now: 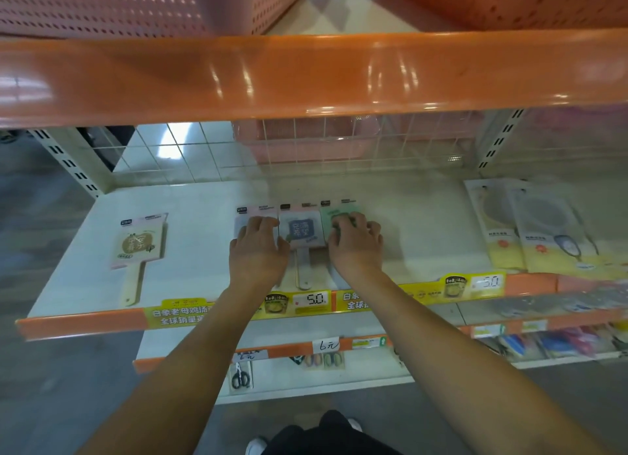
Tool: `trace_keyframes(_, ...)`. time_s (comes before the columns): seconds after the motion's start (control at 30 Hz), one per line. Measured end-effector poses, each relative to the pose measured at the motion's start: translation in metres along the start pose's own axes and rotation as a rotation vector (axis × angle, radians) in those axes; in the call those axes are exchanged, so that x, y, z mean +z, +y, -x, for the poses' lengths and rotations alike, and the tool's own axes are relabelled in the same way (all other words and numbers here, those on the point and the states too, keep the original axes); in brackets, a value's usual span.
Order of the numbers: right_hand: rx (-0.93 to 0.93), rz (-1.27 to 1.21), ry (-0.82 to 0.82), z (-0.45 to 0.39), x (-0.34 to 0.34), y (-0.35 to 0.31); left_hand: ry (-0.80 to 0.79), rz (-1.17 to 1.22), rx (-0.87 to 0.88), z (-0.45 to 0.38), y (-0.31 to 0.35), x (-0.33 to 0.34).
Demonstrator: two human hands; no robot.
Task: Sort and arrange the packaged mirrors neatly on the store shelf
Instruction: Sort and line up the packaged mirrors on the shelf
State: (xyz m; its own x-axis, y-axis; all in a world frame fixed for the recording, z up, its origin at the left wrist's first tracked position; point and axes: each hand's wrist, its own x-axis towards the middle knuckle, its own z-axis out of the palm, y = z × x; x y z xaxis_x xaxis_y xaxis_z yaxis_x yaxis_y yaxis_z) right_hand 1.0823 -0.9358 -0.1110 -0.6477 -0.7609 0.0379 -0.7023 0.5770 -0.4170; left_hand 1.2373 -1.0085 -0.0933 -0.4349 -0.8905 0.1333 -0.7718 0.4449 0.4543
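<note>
Lone mirror: a beige, square-headed packaged hand mirror with a pale wooden handle lies flat on the left of the white store shelf, well apart from the others and slightly tilted.
Left hand: the left hand rests on a pale grey-lilac packaged mirror, fingers loosely curled over its face; whether it grips or only presses, I cannot tell.
Middle mirror: a pink-backed packaged mirror with a grey-blue printed square lies between the two hands, its handle pointing to the near edge.
Right hand: the right hand lies on a mint-green packaged mirror, fingers bent and narrow over the head; pinching or pressing is unclear.
Row: these three sit side by side, edges touching or nearly so, tops roughly level.
Far right: yellow-and-clear flat packets holding round items overlap at the shelf's right end; too blurred to name.
Progress: by my reading, the central trio is almost lined up; the lone left mirror is not yet joined to the row, and the right-hand packets look unsorted.
</note>
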Motion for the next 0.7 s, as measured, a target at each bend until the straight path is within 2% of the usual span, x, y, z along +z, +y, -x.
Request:
trace_keyframes(0.23, -0.004, 0.024, 0.002, 0.0, -0.009, -0.003, 0.008, -0.002, -0.011, 0.001, -0.005, -0.006)
trace_keyframes(0.6, -0.203, -0.094, 0.099, 0.032, 0.001, -0.026, 0.037, -0.004, -0.014, 0.007, -0.022, -0.009)
trace_keyframes(0.7, -0.215, -0.08, 0.027, 0.044, 0.008, -0.026, 0.037, 0.002, -0.012, 0.009, -0.028, -0.009)
